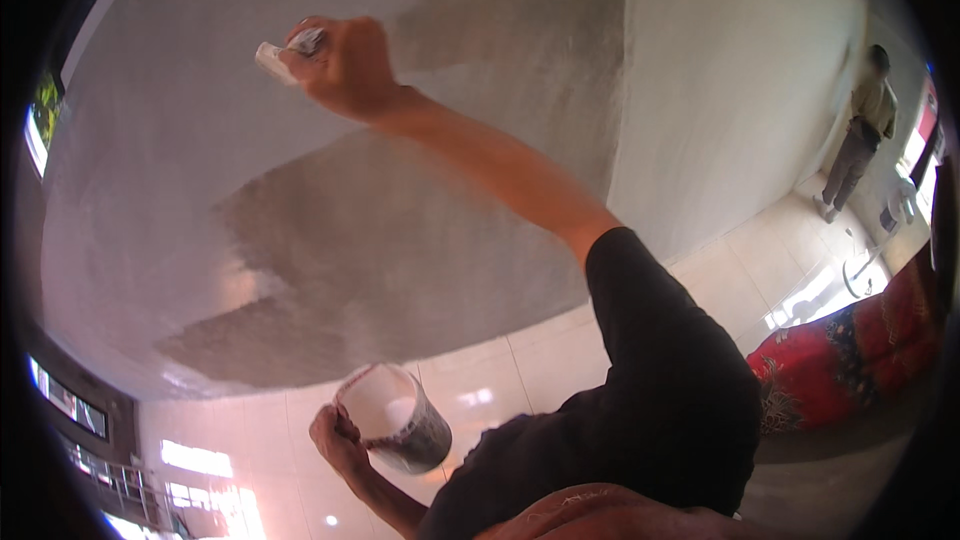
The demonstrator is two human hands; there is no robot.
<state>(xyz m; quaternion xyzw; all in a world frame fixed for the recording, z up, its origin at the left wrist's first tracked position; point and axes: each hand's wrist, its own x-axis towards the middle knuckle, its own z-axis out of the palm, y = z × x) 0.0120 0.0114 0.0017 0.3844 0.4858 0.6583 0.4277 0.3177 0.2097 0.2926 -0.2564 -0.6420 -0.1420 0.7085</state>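
My right hand is raised to the grey wall, its fingers closed round a paintbrush with a whitish, paint-smeared end. The fingers hide most of the brush. Darker, wet-looking patches spread over the wall below and to the right of this hand. Low in front of me, my left hand grips the rim or handle side of a paint bucket. The bucket tilts a little, its mouth showing whitish paint and smeared edges.
Glossy pale tiles cover the floor along the wall's foot. A lighter wall meets it at a corner. Far right stands another person. Red patterned cloth covers something at right; a railing is at lower left.
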